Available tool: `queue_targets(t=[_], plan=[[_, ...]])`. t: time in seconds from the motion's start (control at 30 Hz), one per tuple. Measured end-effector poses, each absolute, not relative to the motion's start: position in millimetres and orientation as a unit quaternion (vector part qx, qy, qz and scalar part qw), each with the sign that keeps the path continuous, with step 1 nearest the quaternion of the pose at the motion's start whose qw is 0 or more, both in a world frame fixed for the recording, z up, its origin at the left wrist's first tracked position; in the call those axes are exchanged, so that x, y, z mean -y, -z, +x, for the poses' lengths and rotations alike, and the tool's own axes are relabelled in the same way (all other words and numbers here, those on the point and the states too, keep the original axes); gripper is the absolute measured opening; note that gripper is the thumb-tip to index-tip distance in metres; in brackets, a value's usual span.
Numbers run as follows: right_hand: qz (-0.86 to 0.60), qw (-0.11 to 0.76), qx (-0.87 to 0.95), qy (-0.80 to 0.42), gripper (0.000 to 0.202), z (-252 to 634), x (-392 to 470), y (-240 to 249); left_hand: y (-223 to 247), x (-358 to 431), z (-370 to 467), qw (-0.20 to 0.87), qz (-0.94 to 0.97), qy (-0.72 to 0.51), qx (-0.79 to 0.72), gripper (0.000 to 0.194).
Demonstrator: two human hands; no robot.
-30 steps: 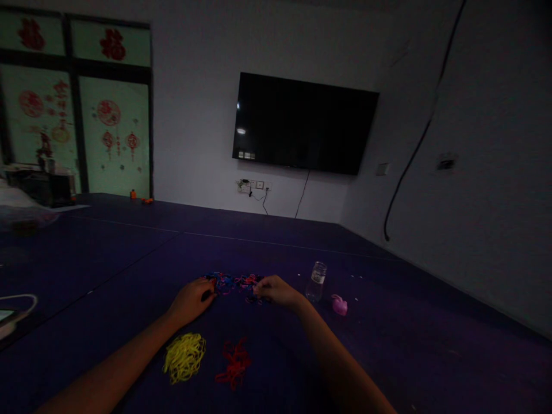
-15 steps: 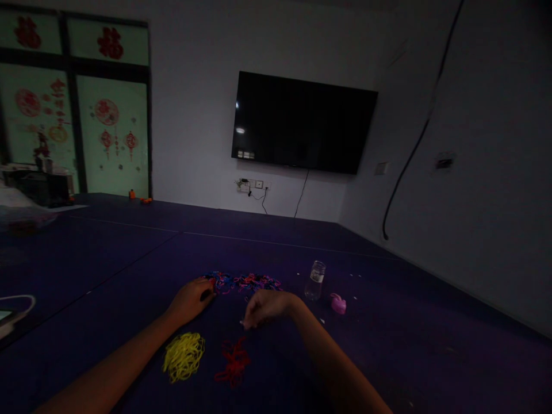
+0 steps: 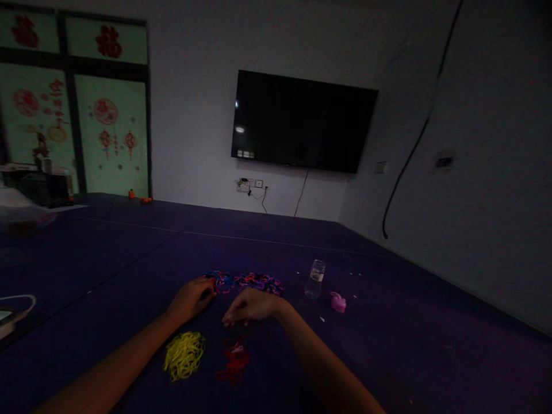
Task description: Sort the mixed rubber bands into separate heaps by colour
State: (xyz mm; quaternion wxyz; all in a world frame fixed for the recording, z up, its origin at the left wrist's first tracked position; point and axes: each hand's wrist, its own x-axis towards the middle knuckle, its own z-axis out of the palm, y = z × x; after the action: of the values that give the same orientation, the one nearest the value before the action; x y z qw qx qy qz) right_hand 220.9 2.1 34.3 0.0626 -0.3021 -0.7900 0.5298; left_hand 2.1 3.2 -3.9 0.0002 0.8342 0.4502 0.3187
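Observation:
My left hand rests on the purple mat with its fingers curled against the left end of a mixed pile of blue, pink and red rubber bands. My right hand hovers just in front of that pile, fingertips pinched together and pointing left and down, with what looks like a small reddish band at the tips. Below it lies a red pile of bands. A yellow pile sits to the left of the red one, under my left forearm. The room is dark and fine detail is hard to make out.
A small clear bottle stands right of the mixed pile, with a pink object beside it. A white-edged item lies at the far left. A wall-mounted TV and glass doors are at the back.
My right hand left the mixed pile and drew back and to the left, ending above the red pile with pinched fingers. My left hand stayed put.

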Motion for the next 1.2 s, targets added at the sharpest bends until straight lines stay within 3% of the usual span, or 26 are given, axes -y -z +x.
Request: queue_targets(t=[0.3, 0.4, 0.63, 1.2], plan=[[-0.269, -0.008, 0.761, -0.59, 0.014, 216, 7, -37, 0, -1, 5, 0.005, 0.832, -0.3, -0.467, 0.02], [-0.303, 0.018, 0.775, -0.554, 0.016, 218, 10, -44, 1, -2, 4, 0.002, 0.833, -0.306, -0.462, 0.021], [-0.363, -0.086, 0.766, -0.524, 0.016, 227, 12, -52, 3, -2, 3, 0.0, 0.835, -0.307, -0.456, 0.02], [-0.384, -0.127, 0.792, -0.458, 0.012, 222, 9, -44, 1, -1, 4, -0.006, 0.833, -0.299, -0.465, 0.02]])
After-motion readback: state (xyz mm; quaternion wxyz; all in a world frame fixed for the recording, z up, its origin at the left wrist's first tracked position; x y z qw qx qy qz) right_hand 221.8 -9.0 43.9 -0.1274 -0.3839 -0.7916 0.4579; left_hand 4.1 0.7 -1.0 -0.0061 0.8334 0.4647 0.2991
